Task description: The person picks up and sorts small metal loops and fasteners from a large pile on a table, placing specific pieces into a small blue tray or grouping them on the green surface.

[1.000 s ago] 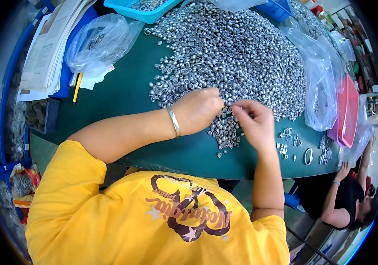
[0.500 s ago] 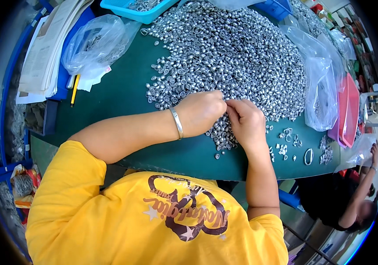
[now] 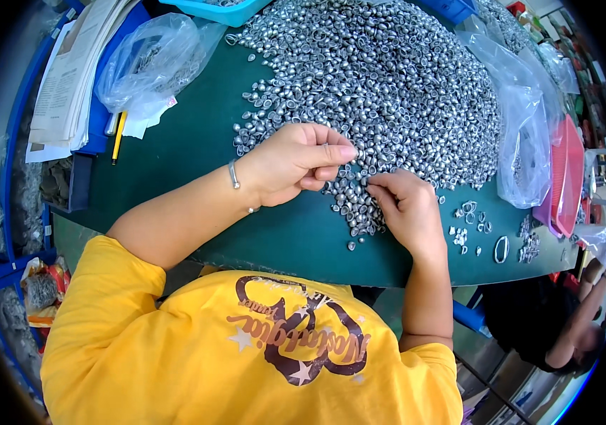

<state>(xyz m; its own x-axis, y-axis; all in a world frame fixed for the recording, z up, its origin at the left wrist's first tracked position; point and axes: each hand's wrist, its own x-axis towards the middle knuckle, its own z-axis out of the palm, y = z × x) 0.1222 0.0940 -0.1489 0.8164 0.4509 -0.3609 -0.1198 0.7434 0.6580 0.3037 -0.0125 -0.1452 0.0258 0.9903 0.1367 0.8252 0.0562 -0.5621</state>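
A broad pile of small, rounded, hollow silver-grey metal pieces (image 3: pixel 402 85) covers much of the green table (image 3: pixel 189 170). My left hand (image 3: pixel 296 163), with a silver bangle (image 3: pixel 233 174) at its wrist, hovers over the pile's near left part, thumb and forefinger pinched together. My right hand (image 3: pixel 410 209) is lower and to the right, its thumb and fingertips closed at the near edge of the pile. Whatever sits in either pinch is too small to tell from the pieces behind. Between the hands, a narrow tongue of loose pieces (image 3: pixel 356 209) reaches toward me.
Right of my hand lie small groups of metal parts (image 3: pixel 459 235) and an oval ring (image 3: pixel 502 249). Clear plastic bags (image 3: pixel 522 152) and a red basket (image 3: pixel 566 177) stand beyond. At left are a filled bag (image 3: pixel 150 64), a yellow pencil (image 3: pixel 119 138) and papers (image 3: pixel 69 85). Another person (image 3: pixel 536 322) is at far right.
My hands, together at the fingertips before, have come apart. The left has turned and lifted a little to the left; the right has moved slightly right and nearer to me.
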